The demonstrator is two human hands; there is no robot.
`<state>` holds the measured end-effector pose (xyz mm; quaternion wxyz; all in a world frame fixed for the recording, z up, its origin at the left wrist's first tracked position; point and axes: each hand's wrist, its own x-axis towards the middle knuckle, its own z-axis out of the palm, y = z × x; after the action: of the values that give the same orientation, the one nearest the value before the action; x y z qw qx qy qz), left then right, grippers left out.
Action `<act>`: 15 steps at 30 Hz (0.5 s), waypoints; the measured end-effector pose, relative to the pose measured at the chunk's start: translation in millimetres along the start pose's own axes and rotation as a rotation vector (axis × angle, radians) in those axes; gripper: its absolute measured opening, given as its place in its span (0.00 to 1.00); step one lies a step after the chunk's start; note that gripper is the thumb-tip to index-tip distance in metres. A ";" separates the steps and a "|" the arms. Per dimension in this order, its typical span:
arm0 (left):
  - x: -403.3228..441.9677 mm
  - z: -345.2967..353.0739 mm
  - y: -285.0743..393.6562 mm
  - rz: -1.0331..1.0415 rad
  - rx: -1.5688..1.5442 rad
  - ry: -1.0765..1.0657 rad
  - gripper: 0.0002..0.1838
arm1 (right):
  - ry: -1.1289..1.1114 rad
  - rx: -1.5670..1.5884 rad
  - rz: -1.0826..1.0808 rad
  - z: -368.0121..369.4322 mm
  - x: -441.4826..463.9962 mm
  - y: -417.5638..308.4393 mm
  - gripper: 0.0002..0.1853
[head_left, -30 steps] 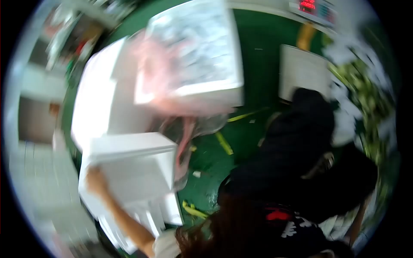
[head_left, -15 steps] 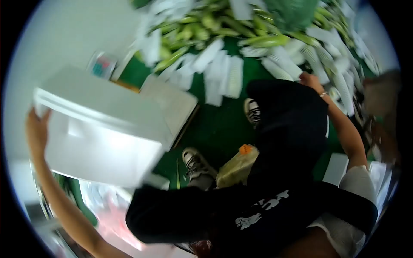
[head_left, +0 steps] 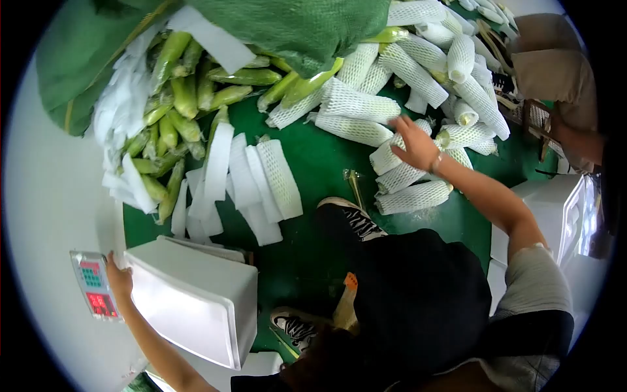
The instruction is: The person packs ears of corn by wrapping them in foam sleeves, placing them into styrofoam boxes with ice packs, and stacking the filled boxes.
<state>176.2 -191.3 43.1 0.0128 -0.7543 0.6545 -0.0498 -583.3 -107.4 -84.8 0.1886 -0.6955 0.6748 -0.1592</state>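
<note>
My left hand (head_left: 120,279) grips the upper left rim of a white foam box (head_left: 189,294), whose pale inside faces me. Beneath the box is part of a flat scale platform. My right hand (head_left: 417,145) is stretched out with spread fingers over corn cobs in white foam net sleeves (head_left: 421,197), at the near edge of their pile; its fingertips are at a sleeved cob (head_left: 359,103). Nothing is held in it. Between the hands, several loose white net sleeves (head_left: 245,176) lie on the green floor.
Green corn cobs (head_left: 183,98) lie at the upper left under green sacks (head_left: 294,26). The scale display (head_left: 96,287) stands at the left wall. Another person's hand (head_left: 578,137) is at the right, above white boxes (head_left: 555,202). My shoes (head_left: 356,219) are on the floor.
The view has turned towards the corn. My left hand has brought the white box over the scale. My right hand has come to the sleeved cobs with its fingers spread.
</note>
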 end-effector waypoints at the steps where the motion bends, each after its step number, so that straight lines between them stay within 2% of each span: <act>1: -2.5 -21.1 54.7 0.065 -0.059 0.079 0.32 | 0.096 -0.073 -0.019 -2.8 20.4 -1.1 0.28; 2: -7.8 -43.6 111.3 0.133 -0.116 0.153 0.30 | 0.164 -0.157 -0.059 5.7 42.6 11.6 0.31; 3: -12.7 -53.1 164.4 0.198 -0.263 0.177 0.26 | 0.104 -0.294 0.002 13.7 60.9 22.2 0.34; 4: -16.4 -53.0 208.9 0.278 -0.491 0.087 0.23 | 0.041 -0.367 0.027 25.2 76.1 32.9 0.35; 5: -24.7 -49.4 255.2 0.271 -0.590 -0.006 0.19 | -0.186 -0.364 0.122 31.3 92.9 36.5 0.35; 6: -26.6 -31.4 290.0 0.381 -0.658 -0.074 0.17 | -0.151 -0.289 0.125 42.3 103.6 43.7 0.38; 7: -31.8 -24.6 335.0 0.399 -0.794 -0.256 0.16 | -0.100 -0.276 0.067 46.3 114.7 55.0 0.38; 8: -33.5 -4.1 366.7 0.473 -0.788 -0.382 0.17 | -0.134 -0.203 0.088 42.8 114.0 57.7 0.38; 10: -44.8 58.5 423.8 0.478 -0.999 -0.698 0.21 | -0.105 -0.068 0.137 31.1 106.8 45.9 0.37; 11: -59.8 65.9 456.7 0.471 -1.129 -0.720 0.25 | -0.056 -0.011 0.171 29.2 90.1 29.5 0.37; 13: -86.1 87.1 509.4 0.248 -1.563 -0.853 0.30 | -0.025 0.250 0.291 24.4 53.5 -14.3 0.38; 15: -111.7 96.7 539.0 0.162 -1.969 -0.941 0.31 | -0.165 0.449 0.187 31.6 16.7 -48.9 0.42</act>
<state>-361.8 -162.3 -105.2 -0.3437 -0.3323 0.3849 0.7895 -524.7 -121.7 -89.7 0.4066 -0.5815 0.6661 -0.2296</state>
